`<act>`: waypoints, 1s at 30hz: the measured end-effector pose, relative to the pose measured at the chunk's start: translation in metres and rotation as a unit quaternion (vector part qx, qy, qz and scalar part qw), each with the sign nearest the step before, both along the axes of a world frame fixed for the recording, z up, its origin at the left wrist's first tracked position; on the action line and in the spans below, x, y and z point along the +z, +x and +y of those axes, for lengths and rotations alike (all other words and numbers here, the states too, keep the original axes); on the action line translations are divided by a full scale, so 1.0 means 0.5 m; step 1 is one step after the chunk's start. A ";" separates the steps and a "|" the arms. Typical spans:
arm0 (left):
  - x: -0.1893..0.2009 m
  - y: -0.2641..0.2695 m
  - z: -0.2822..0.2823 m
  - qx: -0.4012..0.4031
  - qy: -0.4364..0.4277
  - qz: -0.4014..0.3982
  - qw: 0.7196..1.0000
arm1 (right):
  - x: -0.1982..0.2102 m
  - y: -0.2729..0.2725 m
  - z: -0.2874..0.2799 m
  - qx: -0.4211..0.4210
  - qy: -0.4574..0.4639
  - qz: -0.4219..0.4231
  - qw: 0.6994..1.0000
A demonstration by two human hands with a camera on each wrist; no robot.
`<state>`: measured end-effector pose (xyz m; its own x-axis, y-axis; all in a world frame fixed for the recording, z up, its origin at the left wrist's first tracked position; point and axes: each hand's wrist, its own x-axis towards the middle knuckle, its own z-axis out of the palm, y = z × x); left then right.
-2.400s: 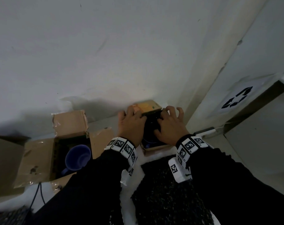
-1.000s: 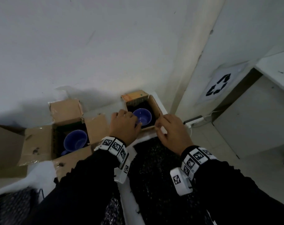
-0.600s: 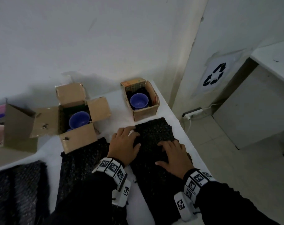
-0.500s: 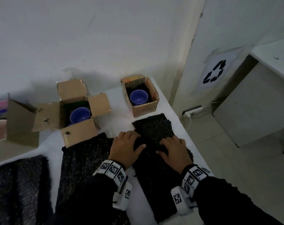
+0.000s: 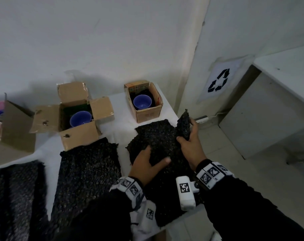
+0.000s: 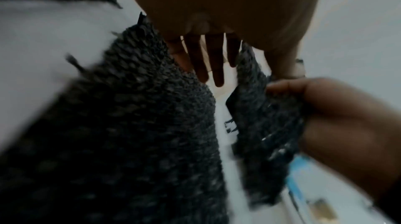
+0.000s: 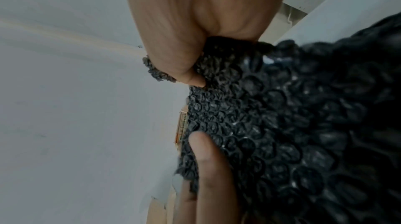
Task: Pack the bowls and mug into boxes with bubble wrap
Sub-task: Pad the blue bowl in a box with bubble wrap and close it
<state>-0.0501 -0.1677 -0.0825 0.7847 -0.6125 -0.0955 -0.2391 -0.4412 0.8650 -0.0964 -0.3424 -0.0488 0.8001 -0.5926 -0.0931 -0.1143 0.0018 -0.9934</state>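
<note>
Right grip (image 5: pixel 188 145): my right hand pinches the right edge of the near-right bubble wrap sheet (image 5: pixel 158 136) between thumb and fingers; that edge is lifted off the tabletop (image 5: pixel 123 108) and stands up; the right wrist view shows the thumb pressed into the bubbles.
Left grip (image 5: pixel 146 164): my left hand lies on the same sheet, fingers spread and nearly straight, thumb out to the right; it presses the sheet rather than clasping it; fingers (image 6: pixel 214 66) show straight in the left wrist view.
Small box (image 5: pixel 144 101): far right on the tabletop, just beyond the sheet; open; a blue bowl (image 5: pixel 142 102) sits inside, mouth up.
Middle box (image 5: pixel 74 115): far centre-left; four flaps open; a second blue vessel (image 5: pixel 80 118) inside; whether bowl or mug I cannot tell.
Left box (image 5: pixel 15 126): far left, partly out of frame.
Other wrap: a second black sheet (image 5: pixel 88 171) flat, just near of the middle box; a third (image 5: pixel 17 197) at the near left.
Surroundings: recycling sign (image 5: pixel 219 80) on the wall at right.
</note>
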 end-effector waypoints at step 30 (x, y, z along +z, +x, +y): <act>0.172 0.241 0.048 -0.211 0.209 -0.369 0.881 | 0.081 0.093 0.025 0.339 -0.411 0.142 0.834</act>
<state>0.0703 -0.1435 0.0033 0.4382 -0.8969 0.0591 -0.8872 -0.4211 0.1885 -0.0501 -0.3298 -0.0083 0.9922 0.0303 -0.1207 -0.0429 -0.8274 -0.5600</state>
